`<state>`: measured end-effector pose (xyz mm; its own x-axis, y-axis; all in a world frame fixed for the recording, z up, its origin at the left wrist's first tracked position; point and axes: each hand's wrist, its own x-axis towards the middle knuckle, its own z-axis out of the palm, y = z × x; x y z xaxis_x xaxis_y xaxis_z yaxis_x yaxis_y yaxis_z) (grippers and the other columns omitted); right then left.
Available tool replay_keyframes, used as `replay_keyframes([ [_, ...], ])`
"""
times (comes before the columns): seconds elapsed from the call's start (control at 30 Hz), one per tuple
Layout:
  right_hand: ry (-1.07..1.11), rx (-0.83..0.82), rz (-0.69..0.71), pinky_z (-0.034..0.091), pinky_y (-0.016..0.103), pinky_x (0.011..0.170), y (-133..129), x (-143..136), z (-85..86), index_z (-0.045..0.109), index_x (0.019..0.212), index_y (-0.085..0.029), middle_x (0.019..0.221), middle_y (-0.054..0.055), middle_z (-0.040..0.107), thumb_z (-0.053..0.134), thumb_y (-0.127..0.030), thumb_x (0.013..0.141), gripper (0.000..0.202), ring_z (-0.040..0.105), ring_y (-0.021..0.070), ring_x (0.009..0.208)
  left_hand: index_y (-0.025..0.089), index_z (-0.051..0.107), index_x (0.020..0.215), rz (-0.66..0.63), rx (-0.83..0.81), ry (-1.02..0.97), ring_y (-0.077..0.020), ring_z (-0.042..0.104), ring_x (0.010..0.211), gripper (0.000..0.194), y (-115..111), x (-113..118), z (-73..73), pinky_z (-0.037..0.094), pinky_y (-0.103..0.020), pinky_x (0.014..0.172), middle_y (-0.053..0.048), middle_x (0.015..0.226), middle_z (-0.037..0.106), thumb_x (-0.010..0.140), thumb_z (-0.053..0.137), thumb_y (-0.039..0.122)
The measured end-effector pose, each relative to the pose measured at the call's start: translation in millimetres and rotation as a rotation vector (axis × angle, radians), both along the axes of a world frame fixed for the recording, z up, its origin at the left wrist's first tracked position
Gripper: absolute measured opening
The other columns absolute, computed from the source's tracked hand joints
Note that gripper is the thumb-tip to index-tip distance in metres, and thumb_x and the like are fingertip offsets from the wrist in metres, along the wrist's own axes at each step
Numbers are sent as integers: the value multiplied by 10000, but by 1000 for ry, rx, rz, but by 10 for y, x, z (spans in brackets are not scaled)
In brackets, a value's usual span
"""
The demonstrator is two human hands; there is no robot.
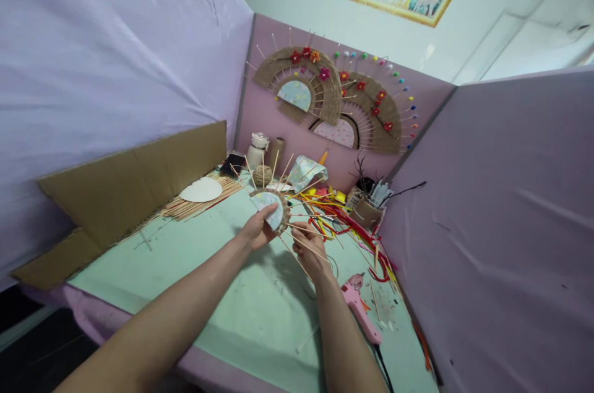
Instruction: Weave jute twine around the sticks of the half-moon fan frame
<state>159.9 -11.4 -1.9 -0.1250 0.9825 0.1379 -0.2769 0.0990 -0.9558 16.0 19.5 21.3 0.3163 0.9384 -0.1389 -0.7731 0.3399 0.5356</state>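
Observation:
My left hand (258,229) grips a half-round piece (269,202) by its straight side, thumb on the pale patterned face. Brown twine lines its curved rim, and several thin wooden sticks (297,194) fan outward from it. My right hand (310,250) is closed at the lower right of that rim, among the sticks, with fingertips pinched together. A thin loop of twine (336,267) hangs beside this hand; the stretch between the fingers is too small to see clearly.
A pink glue gun (362,309) lies right of my right forearm. Coloured pipe cleaners (334,215) crowd the right side. Behind are a twine ball (262,176) and a white jar (258,150). Cardboard (139,176) stands at left near loose sticks (204,202). Finished fan decorations (387,102) hang behind.

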Motion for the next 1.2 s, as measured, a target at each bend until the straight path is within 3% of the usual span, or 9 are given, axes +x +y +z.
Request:
replay_keyframes([
  [0.23,-60,12,-34,222,219,424,49,48,-27,634,849,-188,619,-42,460,699,-385,666,277,298,61,460,85,634,852,57,19,10,-172,662,645,112,28,-27,2,527,-270,642,-101,708,696,785,565,142],
  [0.47,-107,-129,-104,147,208,400,87,180,20,593,732,-159,497,-84,335,702,-421,649,296,248,49,421,108,620,868,146,47,-16,-159,653,626,100,73,-133,59,535,-270,615,-75,719,697,786,568,130],
  [0.6,0,-142,-159,125,211,390,121,296,67,472,625,-188,481,-96,298,689,-428,654,325,191,46,402,112,616,884,160,66,37,-167,652,616,138,88,-155,50,535,-277,596,-73,717,694,746,617,126],
  [0.73,139,-36,-221,137,219,398,138,360,127,376,594,-210,488,-97,243,658,-432,685,370,166,59,412,115,619,888,173,116,73,-158,646,606,192,89,-126,16,532,-269,611,-59,712,691,701,660,112],
  [1.0,108,224,-403,178,239,439,128,354,115,488,632,-200,475,-88,288,681,-379,687,269,238,67,441,131,617,878,306,90,22,-141,640,609,185,108,-128,40,514,-237,569,-39,725,692,700,669,121],
  [1.2,22,121,-406,185,221,421,168,363,52,539,697,-195,489,-88,323,670,-397,681,241,241,60,431,149,614,864,264,17,-96,-151,641,609,107,133,-186,44,523,-268,562,-32,711,685,760,610,124],
])
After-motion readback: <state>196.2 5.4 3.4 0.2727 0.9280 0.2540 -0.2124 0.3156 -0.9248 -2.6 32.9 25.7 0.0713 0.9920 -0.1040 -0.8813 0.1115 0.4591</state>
